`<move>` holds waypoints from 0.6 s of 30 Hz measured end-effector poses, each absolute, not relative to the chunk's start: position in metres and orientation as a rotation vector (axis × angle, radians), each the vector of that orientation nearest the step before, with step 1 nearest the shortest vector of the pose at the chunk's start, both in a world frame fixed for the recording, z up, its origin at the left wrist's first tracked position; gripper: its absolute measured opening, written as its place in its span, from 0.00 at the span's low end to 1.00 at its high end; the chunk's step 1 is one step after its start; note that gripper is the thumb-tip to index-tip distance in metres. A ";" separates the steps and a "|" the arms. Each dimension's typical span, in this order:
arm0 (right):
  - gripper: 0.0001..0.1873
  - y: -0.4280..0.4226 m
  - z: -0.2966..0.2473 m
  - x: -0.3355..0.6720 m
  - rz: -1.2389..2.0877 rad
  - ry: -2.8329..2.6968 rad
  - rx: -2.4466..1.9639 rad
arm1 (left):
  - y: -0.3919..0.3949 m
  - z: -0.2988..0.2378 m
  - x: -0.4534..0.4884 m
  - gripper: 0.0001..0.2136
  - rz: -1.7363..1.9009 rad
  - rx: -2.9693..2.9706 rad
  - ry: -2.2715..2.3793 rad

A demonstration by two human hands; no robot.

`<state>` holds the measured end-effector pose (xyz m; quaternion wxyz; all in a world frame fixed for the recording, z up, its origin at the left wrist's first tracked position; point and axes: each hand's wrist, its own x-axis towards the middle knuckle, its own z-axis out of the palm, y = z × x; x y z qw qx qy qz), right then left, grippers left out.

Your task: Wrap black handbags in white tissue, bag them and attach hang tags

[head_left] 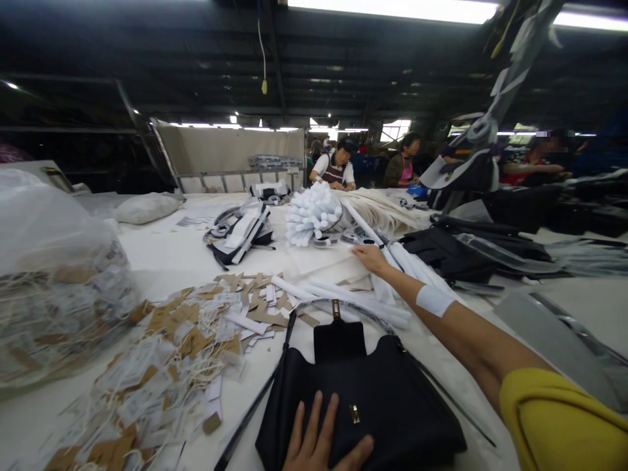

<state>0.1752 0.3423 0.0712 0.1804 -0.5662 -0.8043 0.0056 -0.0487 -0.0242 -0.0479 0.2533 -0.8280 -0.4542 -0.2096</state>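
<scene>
A black handbag [387,386] lies in front of me, its flap raised and a gold clasp on the front. Its strap and handle look wrapped in clear film. My left hand [316,441] rests flat on the bag's front with fingers spread. Stretched far forward, my right hand [371,259] has its fingers pinched at the edge of a thin white sheet [338,271] on the table. White foam tubes [360,302] lie between that sheet and the bag.
Loose tags and card strips [196,333] spread to the left, beside a clear plastic sack [53,275] of tags. Beyond are a wrapped bag [240,232], bundled white tubes [314,214] and black bags [471,245] at right. A co-worker [334,167] sits across the table.
</scene>
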 end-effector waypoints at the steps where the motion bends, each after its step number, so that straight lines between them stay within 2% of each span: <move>1: 0.20 0.342 0.079 0.177 0.014 -2.205 -1.601 | -0.024 -0.044 -0.053 0.34 -0.544 -2.266 -1.185; 6: 0.19 0.337 0.127 0.180 -0.013 -1.931 -1.529 | -0.020 -0.038 -0.066 0.31 -0.458 -2.306 -1.028; 10: 0.24 0.318 0.171 0.181 -0.012 -1.804 -1.379 | -0.019 -0.048 -0.064 0.37 -0.508 -2.310 -1.072; 14: 0.25 0.266 0.199 0.189 0.029 -1.818 -1.188 | -0.022 -0.052 -0.058 0.43 -0.597 -2.337 -1.131; 16: 0.24 0.226 0.199 0.198 0.166 -1.918 -1.081 | -0.028 -0.043 -0.055 0.45 -0.566 -2.388 -1.185; 18: 0.23 0.180 0.190 0.208 0.455 -2.092 -0.944 | -0.034 -0.028 -0.054 0.45 -0.494 -2.453 -1.263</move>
